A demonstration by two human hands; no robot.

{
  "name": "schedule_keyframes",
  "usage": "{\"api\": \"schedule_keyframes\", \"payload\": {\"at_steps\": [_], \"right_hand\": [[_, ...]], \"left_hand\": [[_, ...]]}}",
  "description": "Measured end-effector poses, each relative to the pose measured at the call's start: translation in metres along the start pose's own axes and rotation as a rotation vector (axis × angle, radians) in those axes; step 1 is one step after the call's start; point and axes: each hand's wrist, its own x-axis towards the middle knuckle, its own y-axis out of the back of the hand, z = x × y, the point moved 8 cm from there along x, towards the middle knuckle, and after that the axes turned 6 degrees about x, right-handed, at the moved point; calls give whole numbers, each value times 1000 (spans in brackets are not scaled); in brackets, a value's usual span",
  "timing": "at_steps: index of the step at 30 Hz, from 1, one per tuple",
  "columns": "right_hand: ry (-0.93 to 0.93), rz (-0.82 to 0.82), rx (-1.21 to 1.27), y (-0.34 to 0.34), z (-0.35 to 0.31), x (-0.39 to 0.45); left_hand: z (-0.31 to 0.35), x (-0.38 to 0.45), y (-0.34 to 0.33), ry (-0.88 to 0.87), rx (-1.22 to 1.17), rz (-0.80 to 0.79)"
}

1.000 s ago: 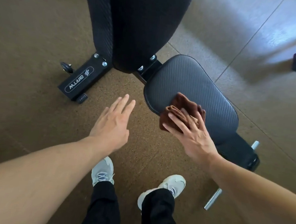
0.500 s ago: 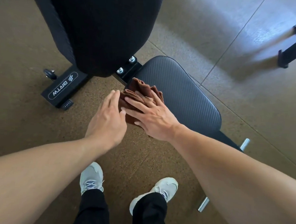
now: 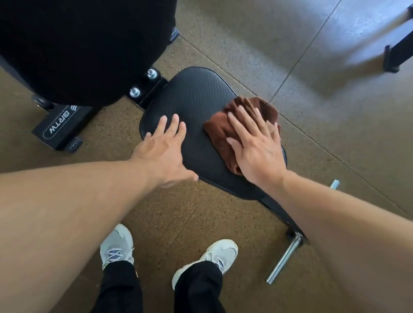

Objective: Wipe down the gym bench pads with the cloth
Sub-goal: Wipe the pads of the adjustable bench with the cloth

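Observation:
The black ribbed seat pad (image 3: 194, 100) of the gym bench lies in the middle of the view. A folded brown cloth (image 3: 220, 130) sits on its right side. My right hand (image 3: 256, 147) presses flat on the cloth with straight fingers. My left hand (image 3: 164, 149) rests flat on the left part of the seat pad, fingers spread, holding nothing. The raised black back pad (image 3: 82, 35) fills the upper left, joined to the seat by a bolted bracket (image 3: 144, 83).
The bench's black base foot (image 3: 58, 127) marked BRTW lies on the brown floor at left. A metal crossbar (image 3: 284, 258) sticks out at lower right. Another black frame (image 3: 407, 44) stands at top right. My white shoes (image 3: 205, 256) are below the seat.
My right hand has slid the cloth from the seat's left end to its right side. My left hand has moved from beside the cloth onto the seat pad.

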Motion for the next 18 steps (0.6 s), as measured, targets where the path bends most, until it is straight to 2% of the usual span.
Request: {"api": "schedule_keyframes", "payload": {"at_steps": [5,8,10,14,18], "right_hand": [[-71,-143,109,8,-38,117],[6,-238,52,-11,-97,157],[50,-228,24,-18,-113,160],[79,-119,78,-8,-90,148],[-7,-79,146,2,-49,119]], "left_hand": [[-3,-2,-7,-22,71,-24],[-1,0,-12,-31,109,-18],[-2,0,-12,-30,125,16],[-2,-1,-11,-11,138,11],[-5,0,-9,-22,108,8]]}}
